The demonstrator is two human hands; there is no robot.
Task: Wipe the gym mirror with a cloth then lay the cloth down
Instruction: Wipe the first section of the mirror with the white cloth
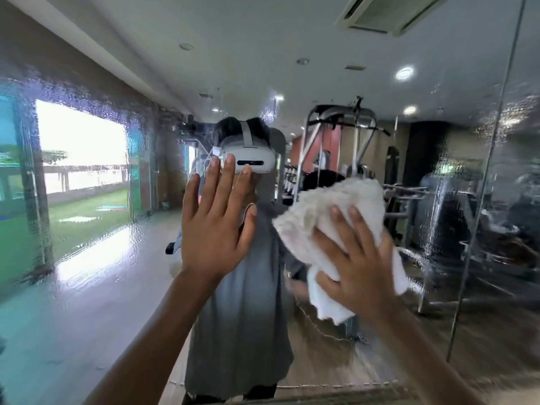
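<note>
- White terry cloth (336,206), bunched and rumpled, lies against the mirror (102,273) right of centre, at about chest height of the person reflected in it.
- The right hand (359,258) lies over the cloth with its fingers spread and fairly straight, pressing it to the glass rather than clutching it. The cloth bulges out above the fingertips and hangs below the heel of the hand.
- The left hand (213,229) is raised just left of the cloth, apart from it, palm toward the mirror, fingers straight and slightly fanned, holding nothing. It seems to rest flat on the glass, though the contact itself cannot be made out.
- The mirror carries a rippled wet film and beads of water across its left part and upper right. The middle area around the hands looks smoother.
- A vertical seam (491,171) between mirror panels runs down the right side.
- Reflected in the glass are a person in a grey shirt (242,302) wearing a white headset (248,159), a cable machine (342,127) with a metal frame behind them, a bright window (81,147) with a green lawn (87,211) at left, and a ceiling air unit (388,10) at top.
</note>
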